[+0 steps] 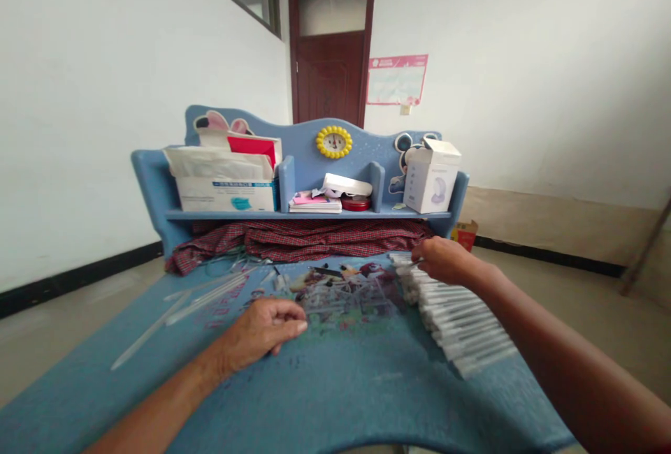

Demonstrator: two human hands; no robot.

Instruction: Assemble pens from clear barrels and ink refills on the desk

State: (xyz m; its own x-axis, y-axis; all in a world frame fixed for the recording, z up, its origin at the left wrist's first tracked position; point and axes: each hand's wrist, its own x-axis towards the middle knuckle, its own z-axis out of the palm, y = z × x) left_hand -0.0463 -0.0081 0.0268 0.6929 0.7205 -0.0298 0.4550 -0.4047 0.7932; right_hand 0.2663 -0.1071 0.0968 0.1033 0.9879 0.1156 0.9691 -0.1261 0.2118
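My left hand (273, 326) rests on the blue tabletop (335, 391). Its fingers are loosely curled, the thumb stands apart from them, and nothing shows between. At the far end of a long row of slim, clear tube-like pieces with whitish ends (461, 321), my right hand (445, 260) has its fingertips pinched together. Whatever they grip is too small and too covered to make out. Several long, pale, translucent strips or tubes (152, 332) lie loose on the left, beyond my left forearm. Small dark tools (328, 272) lie on the printed picture at the middle.
Behind the tabletop stands a blue shelf (314, 216) with a mask box (225, 192), booklets (314, 207), a red round tin (356, 203) and a white carton (433, 178). A checked cloth (298, 241) is bunched beneath it. A yellow flower clock (334, 142) is on the backboard.
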